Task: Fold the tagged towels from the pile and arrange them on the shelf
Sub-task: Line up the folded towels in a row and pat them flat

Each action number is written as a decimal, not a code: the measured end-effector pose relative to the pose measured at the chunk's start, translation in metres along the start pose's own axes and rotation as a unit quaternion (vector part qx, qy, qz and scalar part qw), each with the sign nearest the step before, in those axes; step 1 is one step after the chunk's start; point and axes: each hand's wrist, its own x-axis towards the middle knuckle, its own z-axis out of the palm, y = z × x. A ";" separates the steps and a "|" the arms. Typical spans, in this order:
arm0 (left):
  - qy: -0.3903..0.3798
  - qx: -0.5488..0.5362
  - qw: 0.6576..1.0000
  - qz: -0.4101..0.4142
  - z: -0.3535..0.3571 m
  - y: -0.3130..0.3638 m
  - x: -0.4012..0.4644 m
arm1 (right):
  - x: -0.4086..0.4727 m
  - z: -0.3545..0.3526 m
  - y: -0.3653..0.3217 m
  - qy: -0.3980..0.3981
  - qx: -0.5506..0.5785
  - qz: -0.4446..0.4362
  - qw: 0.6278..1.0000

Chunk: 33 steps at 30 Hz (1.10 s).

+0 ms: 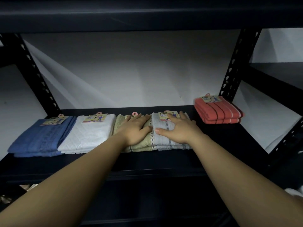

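Observation:
Several folded, tagged towels lie in a row on the dark shelf (213, 145). From the left: a blue towel (39, 138), a white towel (88, 135), a beige towel (142, 145) and a pale grey striped towel (165, 128). My left hand (136, 128) lies flat on the beige towel with its fingers straight. Beside it, my right hand (178, 128) presses flat on the grey towel. A coral striped towel (218, 112) sits apart at the right, close to the upright.
Black slotted uprights (236, 63) frame the bay, with another shelf board (147, 13) close overhead. A white wall stands behind. Bare shelf surface lies between the grey and coral towels. Pale cloth (295, 192) shows at the lower right edge.

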 end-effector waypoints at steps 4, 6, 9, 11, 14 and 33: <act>-0.007 -0.009 1.000 0.000 -0.004 0.002 0.001 | -0.001 -0.005 0.000 -0.002 0.014 -0.001 1.000; -0.003 -0.017 1.000 0.000 -0.010 0.002 0.004 | -0.001 -0.012 0.001 -0.008 0.041 -0.008 0.999; 0.025 -0.022 0.999 -0.019 -0.023 0.012 0.011 | -0.002 -0.027 0.008 0.005 0.090 -0.011 0.996; 0.043 -0.041 0.998 -0.022 -0.029 0.028 0.018 | 0.003 -0.038 0.020 0.033 0.094 -0.006 0.995; 0.038 -0.062 0.997 -0.004 -0.032 0.059 0.029 | 0.023 -0.056 0.051 0.126 0.102 0.013 0.987; -0.027 0.032 0.999 -0.015 0.011 0.107 0.060 | 0.087 -0.065 0.161 0.057 0.001 0.174 0.983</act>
